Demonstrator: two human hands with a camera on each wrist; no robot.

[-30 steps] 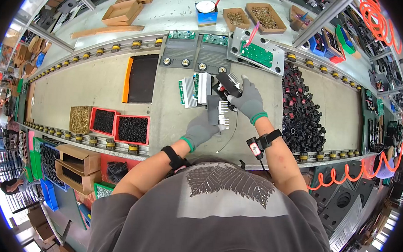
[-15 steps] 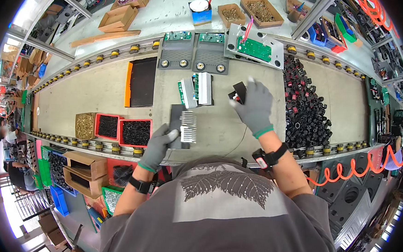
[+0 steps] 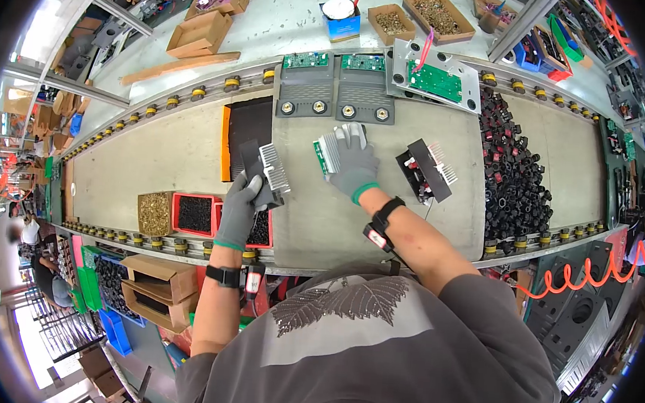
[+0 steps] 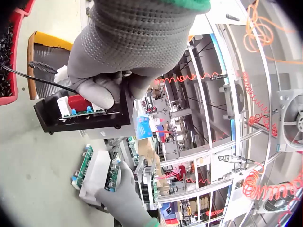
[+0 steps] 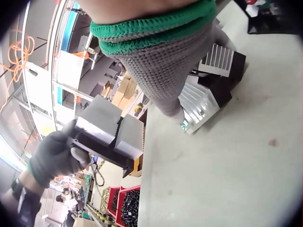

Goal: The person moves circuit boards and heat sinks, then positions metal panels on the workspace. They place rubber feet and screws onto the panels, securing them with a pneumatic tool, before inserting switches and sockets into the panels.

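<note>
My gloved left hand (image 3: 236, 217) grips a black housing (image 4: 83, 123) by its edge. A red part, white connectors and a thin black cable show inside it in the left wrist view, and silver heat sink fins (image 3: 272, 169) stand out on its right side in the head view. My gloved right hand (image 3: 354, 168) reaches over finned heat sinks with green circuit boards (image 3: 327, 154) on the work surface. Its thumb and fingers hold a silver heat sink (image 4: 97, 170) from both sides. Another black housing with fins (image 3: 431, 171) lies to the right of that hand.
Two grey panels (image 3: 305, 98) and a tilted metal plate with a green board (image 3: 435, 81) lie along the back. A pile of black parts (image 3: 513, 169) is at the right. Red bins (image 3: 193, 214), a brass-coloured parts box (image 3: 155, 214) and an orange-edged black tray (image 3: 250, 127) stand left.
My left hand has carried its housing left and away from me. My right hand has left the other housing on the surface and moved left onto the finned heat sinks.
</note>
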